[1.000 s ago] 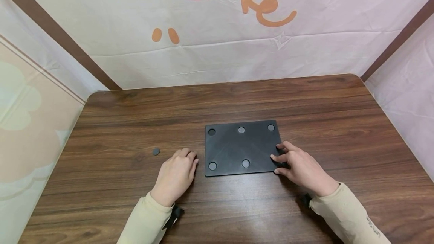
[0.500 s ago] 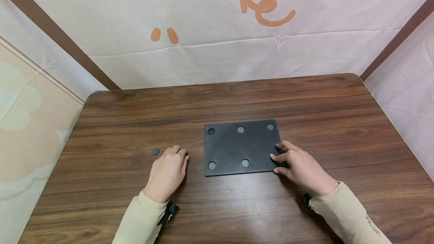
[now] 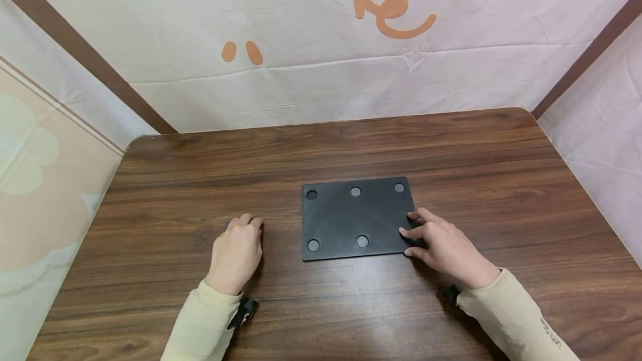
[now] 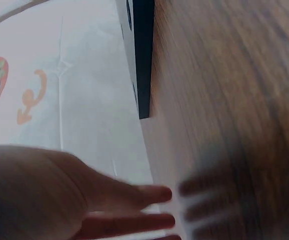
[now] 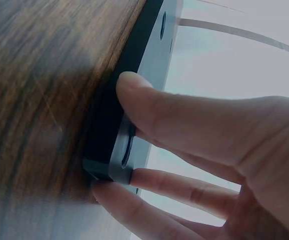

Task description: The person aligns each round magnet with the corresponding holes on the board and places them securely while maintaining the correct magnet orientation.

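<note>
A flat black rectangular board (image 3: 336, 217) with round recesses lies mid-table. Grey discs show in several recesses; the far-left recess (image 3: 312, 195) looks darker and without one. My right hand (image 3: 443, 247) grips the board's near right corner, thumb (image 5: 137, 100) against its near side and a fingertip by its right side. That corner's recess is under the hand in the head view. Left of the board, my left hand (image 3: 234, 258) hovers just above the table, its fingers (image 4: 129, 222) extended and holding nothing. A small grey disc (image 3: 227, 223) peeks out beside its fingertips, mostly covered.
The brown wood-grain table (image 3: 200, 160) has rounded far corners. A pale printed cloth (image 3: 321, 82) hangs behind it, with more cloth along both sides. Dark straps sit at both wrists, below beige sleeves (image 3: 200, 322).
My left hand has moved left, away from the board, and now partly covers the loose grey disc. My right hand and the board have stayed in place.
</note>
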A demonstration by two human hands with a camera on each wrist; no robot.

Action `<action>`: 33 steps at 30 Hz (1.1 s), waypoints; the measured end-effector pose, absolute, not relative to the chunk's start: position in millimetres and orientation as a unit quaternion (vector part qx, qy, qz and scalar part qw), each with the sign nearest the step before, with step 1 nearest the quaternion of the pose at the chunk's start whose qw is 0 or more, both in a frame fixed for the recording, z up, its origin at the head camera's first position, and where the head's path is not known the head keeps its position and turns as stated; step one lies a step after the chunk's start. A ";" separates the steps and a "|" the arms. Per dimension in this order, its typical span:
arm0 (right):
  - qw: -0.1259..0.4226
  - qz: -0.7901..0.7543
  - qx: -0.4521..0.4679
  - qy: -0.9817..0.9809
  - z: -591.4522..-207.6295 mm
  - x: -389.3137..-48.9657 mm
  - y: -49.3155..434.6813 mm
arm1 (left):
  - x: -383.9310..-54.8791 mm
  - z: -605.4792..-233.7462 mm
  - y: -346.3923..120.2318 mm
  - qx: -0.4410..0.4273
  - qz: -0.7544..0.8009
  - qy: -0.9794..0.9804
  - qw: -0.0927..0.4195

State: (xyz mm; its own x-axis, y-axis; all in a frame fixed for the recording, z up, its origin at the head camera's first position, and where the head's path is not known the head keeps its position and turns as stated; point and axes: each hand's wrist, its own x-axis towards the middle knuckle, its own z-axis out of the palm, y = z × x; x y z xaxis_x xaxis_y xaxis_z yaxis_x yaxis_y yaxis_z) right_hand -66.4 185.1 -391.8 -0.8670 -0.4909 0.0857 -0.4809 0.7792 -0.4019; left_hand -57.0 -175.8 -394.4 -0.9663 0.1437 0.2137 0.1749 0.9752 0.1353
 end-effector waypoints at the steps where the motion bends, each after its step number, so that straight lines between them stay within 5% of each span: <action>1: 0.013 -0.210 -0.257 0.943 -391.7 -66.4 185.2 | -57.1 -394.0 -176.6 -0.075 -0.075 -0.989 0.102; 33: 0.008 -0.209 -0.258 0.943 -391.1 -65.6 184.6 | -61.0 -394.9 -193.9 0.001 -0.085 -0.993 0.077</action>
State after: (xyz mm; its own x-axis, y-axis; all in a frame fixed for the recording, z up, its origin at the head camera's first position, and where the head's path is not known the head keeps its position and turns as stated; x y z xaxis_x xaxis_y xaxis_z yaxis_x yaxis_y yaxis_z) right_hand -65.6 184.6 -391.1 -0.8669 -0.4899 0.0923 -0.4830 0.7795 -0.3990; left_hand -61.0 -193.9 -394.9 -0.9880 -0.0153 0.1534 0.0110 0.9856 0.1690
